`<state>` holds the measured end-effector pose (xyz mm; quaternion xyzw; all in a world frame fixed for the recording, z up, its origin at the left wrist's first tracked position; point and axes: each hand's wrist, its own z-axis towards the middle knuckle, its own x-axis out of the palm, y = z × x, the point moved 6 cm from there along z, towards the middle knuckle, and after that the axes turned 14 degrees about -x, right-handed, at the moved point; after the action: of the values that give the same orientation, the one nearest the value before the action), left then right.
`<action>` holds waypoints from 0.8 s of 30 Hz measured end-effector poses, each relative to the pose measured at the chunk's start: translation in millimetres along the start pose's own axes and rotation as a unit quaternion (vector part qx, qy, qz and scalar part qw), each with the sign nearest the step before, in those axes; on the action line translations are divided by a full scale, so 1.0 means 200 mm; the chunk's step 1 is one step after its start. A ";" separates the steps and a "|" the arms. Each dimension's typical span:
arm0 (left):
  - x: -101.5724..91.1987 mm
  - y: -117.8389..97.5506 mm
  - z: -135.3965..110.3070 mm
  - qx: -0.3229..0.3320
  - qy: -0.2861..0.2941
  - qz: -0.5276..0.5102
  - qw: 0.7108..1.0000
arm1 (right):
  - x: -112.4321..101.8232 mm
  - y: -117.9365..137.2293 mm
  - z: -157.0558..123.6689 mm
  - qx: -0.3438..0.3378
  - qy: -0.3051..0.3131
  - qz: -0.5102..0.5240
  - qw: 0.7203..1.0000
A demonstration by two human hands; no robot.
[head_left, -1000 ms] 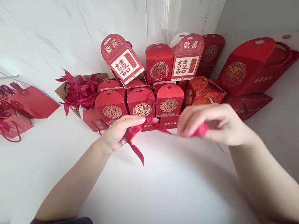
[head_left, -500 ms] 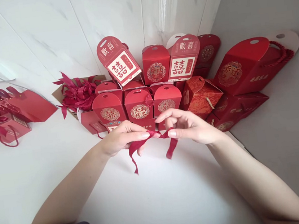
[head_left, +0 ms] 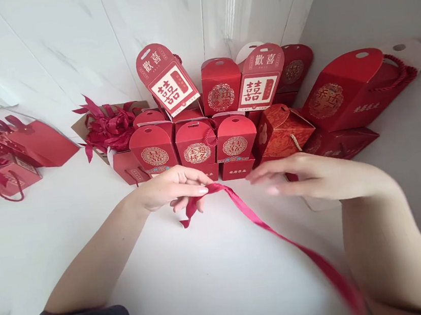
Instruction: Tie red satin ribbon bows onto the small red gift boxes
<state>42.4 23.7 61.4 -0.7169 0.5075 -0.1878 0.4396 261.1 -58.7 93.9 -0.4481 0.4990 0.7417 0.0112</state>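
Note:
A long crimson ribbon (head_left: 258,219) is pinched between the thumb and fingers of my left hand (head_left: 178,189). One short end hangs below that hand. The long part swings down in an arc to the lower right, where it blurs. My right hand (head_left: 309,178) is off the ribbon, fingers stretched out and thumb apart, a little smeared by motion, with nothing visible in it. Behind both hands stand stacked red gift boxes (head_left: 197,144) with gold characters and rounded tops.
A heap of tied ribbons (head_left: 110,126) lies in a cardboard box at the left of the stack. More red boxes with cord handles (head_left: 5,172) sit at far left. Large red boxes (head_left: 356,93) lean by the grey wall at right. A white tiled wall (head_left: 161,10) stands behind.
My right hand has let go of the ribbon and moved right. The ribbon's long part now swings down to the lower right. My left hand keeps its pinch.

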 end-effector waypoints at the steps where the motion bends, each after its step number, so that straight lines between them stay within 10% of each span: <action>1: 0.01 0.00 0.00 0.007 0.014 0.009 1.000 | 0.00 -0.02 0.04 0.014 -0.050 -0.034 0.998; 4: 0.06 -0.01 -0.01 0.034 0.064 0.038 0.997 | 0.12 -0.07 0.18 -0.018 -0.107 0.053 0.993; 10: 0.09 -0.02 -0.02 0.034 0.096 0.061 0.993 | 0.38 -0.10 0.36 -0.131 -0.018 0.373 0.919; 24: 0.00 -0.02 -0.08 -0.025 0.014 0.151 0.988 | -0.05 -0.04 0.06 -0.170 -0.244 0.258 0.919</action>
<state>33.8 16.8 73.1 -0.6397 0.6208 -0.1166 0.4379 262.0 -41.7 95.6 -0.1047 0.4456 0.8787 -0.1352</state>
